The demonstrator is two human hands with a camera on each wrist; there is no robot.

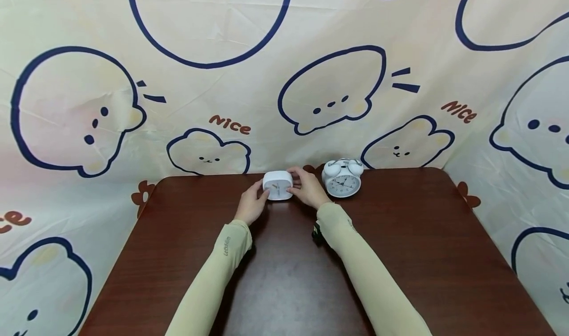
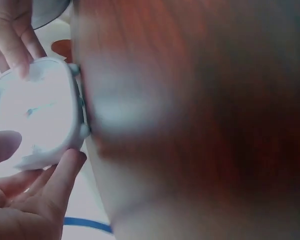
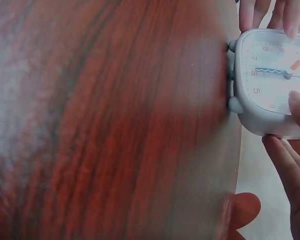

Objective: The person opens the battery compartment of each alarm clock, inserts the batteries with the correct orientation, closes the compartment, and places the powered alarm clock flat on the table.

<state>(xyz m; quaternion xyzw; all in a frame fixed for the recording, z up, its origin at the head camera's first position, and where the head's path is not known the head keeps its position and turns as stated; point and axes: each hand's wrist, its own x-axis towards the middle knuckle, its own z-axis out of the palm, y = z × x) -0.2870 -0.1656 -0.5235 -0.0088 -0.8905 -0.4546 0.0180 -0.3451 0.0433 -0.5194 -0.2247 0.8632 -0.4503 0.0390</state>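
A white square alarm clock with rounded corners (image 1: 277,185) is upright at the table's back edge, its dial facing me. My left hand (image 1: 251,202) grips its left side, thumb on the front. From the other side my right hand (image 1: 308,188) holds it, with the thumb at the dial's edge and fingers around the side and top. The right wrist view shows the clock's numbered dial (image 3: 275,75) and small feet (image 3: 234,104) close to the tabletop; whether they touch it, I cannot tell. To the right stands a white twin-bell alarm clock (image 1: 343,184), untouched.
The dark brown wooden table (image 1: 284,286) stretches from the clocks toward me. A cream cloth with blue cartoon outlines (image 1: 329,89) hangs behind it and along both sides. A small dark device (image 1: 317,234) sits at my right wrist.
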